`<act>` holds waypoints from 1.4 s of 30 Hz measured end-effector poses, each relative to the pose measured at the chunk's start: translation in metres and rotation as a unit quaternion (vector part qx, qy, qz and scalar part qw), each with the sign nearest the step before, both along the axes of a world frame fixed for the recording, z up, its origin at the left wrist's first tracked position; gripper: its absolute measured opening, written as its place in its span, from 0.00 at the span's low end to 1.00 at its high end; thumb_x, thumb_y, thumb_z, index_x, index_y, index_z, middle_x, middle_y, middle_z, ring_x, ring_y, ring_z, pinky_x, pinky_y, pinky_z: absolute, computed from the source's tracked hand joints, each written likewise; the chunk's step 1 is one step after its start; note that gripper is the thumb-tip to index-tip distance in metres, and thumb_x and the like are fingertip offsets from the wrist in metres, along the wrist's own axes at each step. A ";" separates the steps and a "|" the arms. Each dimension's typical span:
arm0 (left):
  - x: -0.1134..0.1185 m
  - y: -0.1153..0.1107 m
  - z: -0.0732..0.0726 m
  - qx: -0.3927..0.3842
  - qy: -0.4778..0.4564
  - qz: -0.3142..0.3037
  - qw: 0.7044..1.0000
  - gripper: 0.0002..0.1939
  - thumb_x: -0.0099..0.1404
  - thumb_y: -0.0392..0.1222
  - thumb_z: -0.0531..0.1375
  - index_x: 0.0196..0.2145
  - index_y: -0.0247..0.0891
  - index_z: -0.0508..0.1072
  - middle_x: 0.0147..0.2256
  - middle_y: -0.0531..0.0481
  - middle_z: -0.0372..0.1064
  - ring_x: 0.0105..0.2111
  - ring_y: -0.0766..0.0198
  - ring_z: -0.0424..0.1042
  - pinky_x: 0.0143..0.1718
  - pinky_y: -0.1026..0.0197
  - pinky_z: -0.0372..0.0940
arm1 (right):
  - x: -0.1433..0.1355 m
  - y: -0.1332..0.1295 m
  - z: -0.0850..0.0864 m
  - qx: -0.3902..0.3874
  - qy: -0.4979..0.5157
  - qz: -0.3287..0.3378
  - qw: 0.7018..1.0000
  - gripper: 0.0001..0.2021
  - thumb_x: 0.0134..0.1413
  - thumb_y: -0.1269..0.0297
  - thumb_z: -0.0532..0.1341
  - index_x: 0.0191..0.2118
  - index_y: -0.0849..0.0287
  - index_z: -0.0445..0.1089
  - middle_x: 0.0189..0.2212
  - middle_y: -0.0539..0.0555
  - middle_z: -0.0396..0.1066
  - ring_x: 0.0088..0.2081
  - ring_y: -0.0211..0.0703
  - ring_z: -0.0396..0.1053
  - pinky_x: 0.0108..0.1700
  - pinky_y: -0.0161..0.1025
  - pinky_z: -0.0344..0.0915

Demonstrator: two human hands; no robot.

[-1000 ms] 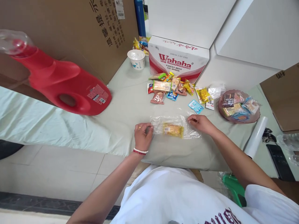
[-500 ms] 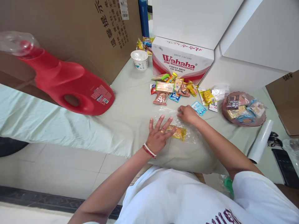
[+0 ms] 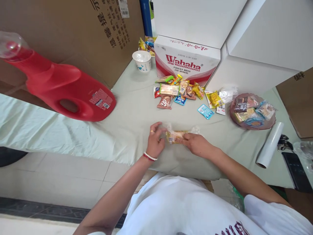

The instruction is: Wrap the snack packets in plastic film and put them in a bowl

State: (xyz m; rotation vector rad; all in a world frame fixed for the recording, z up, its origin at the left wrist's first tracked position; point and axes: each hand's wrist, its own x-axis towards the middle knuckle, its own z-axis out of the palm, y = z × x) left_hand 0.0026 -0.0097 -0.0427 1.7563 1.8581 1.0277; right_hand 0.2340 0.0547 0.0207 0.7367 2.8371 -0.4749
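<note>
Yellow-wrapped snack [image 3: 173, 137] in clear plastic film [image 3: 195, 130].
Right hand [image 3: 199, 145] pinches its three-o'clock end; left hand [image 3: 156, 141], fingers curled, sits at nine o'clock, its grip unclear.

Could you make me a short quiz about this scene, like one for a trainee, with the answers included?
1. True or false: the red bottle is left of the Wahaha box.

2. What does the right hand touch?
A) a white cup
B) a yellow-wrapped snack
C) a black phone

3. Short answer: what does the pink bowl hold?

Key: 1 true; 2 B; 3 packaged treats.
</note>
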 end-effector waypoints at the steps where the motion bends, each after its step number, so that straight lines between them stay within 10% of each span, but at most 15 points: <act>1: -0.003 0.003 0.000 -0.001 -0.046 0.013 0.999 0.30 0.61 0.30 0.53 0.61 0.44 0.66 0.67 0.39 0.55 0.64 0.54 0.64 0.61 0.46 0.65 | 0.001 -0.002 -0.004 0.001 0.000 -0.002 1.000 0.27 0.67 0.73 0.53 0.66 0.45 0.65 0.42 0.56 0.72 0.40 0.47 0.68 0.36 0.37 0.55; 5: -0.011 0.019 0.013 -0.039 -0.056 -0.073 0.995 0.40 0.61 0.37 0.58 0.70 0.43 0.54 0.66 0.39 0.60 0.50 0.58 0.74 0.53 0.52 0.69 | 0.001 -0.006 -0.010 0.006 0.015 -0.020 1.000 0.28 0.66 0.74 0.54 0.67 0.44 0.64 0.43 0.56 0.72 0.40 0.47 0.68 0.38 0.37 0.58; 9: -0.025 0.021 0.031 -0.031 -0.005 -0.141 0.990 0.19 0.56 0.32 0.55 0.39 0.45 0.82 0.36 0.49 0.79 0.44 0.55 0.72 0.52 0.50 0.65 | -0.002 -0.008 -0.011 -0.021 0.031 -0.044 0.998 0.26 0.68 0.72 0.53 0.66 0.43 0.66 0.43 0.56 0.71 0.42 0.47 0.67 0.40 0.37 0.58; 14: -0.044 -0.006 0.032 -0.084 -0.051 -0.228 0.969 0.13 0.58 0.34 0.54 0.20 0.41 0.72 0.23 0.51 0.70 0.32 0.61 0.70 0.50 0.52 0.64 | -0.004 -0.012 -0.015 -0.064 0.034 -0.095 0.993 0.24 0.70 0.70 0.51 0.66 0.43 0.67 0.42 0.56 0.70 0.43 0.45 0.66 0.40 0.36 0.56; 21: -0.016 -0.010 0.025 -0.115 0.104 0.108 0.982 0.22 0.59 0.55 0.65 0.45 0.38 0.76 0.49 0.38 0.69 0.51 0.47 0.67 0.51 0.46 0.66 | -0.006 -0.017 -0.013 -0.062 0.061 -0.106 0.991 0.23 0.70 0.67 0.53 0.66 0.45 0.67 0.44 0.58 0.70 0.47 0.49 0.66 0.42 0.38 0.58; 29: 0.010 -0.007 0.055 -0.147 -0.001 0.088 0.985 0.11 0.67 0.49 0.59 0.33 0.40 0.74 0.27 0.54 0.69 0.27 0.64 0.68 0.33 0.61 0.65 | -0.006 -0.019 -0.022 -0.054 0.119 -0.105 0.986 0.21 0.69 0.70 0.54 0.61 0.48 0.72 0.40 0.57 0.71 0.43 0.48 0.65 0.42 0.40 0.60; 35: 0.071 -0.002 0.035 -0.041 0.154 -0.013 0.987 0.15 0.70 0.37 0.53 0.48 0.36 0.76 0.43 0.41 0.74 0.44 0.55 0.73 0.48 0.53 0.71 | 0.009 -0.018 -0.033 -0.106 0.240 -0.102 0.960 0.15 0.67 0.72 0.55 0.51 0.57 0.76 0.41 0.57 0.72 0.44 0.47 0.67 0.48 0.41 0.65; 42: 0.079 -0.016 0.019 -0.022 0.348 -0.063 0.935 0.26 0.68 0.32 0.55 0.63 0.29 0.65 0.52 0.35 0.69 0.48 0.50 0.69 0.50 0.50 0.69 | 0.044 -0.005 -0.043 0.060 0.235 -0.411 0.879 0.21 0.62 0.56 0.64 0.57 0.61 0.73 0.59 0.69 0.64 0.58 0.64 0.59 0.59 0.61 0.63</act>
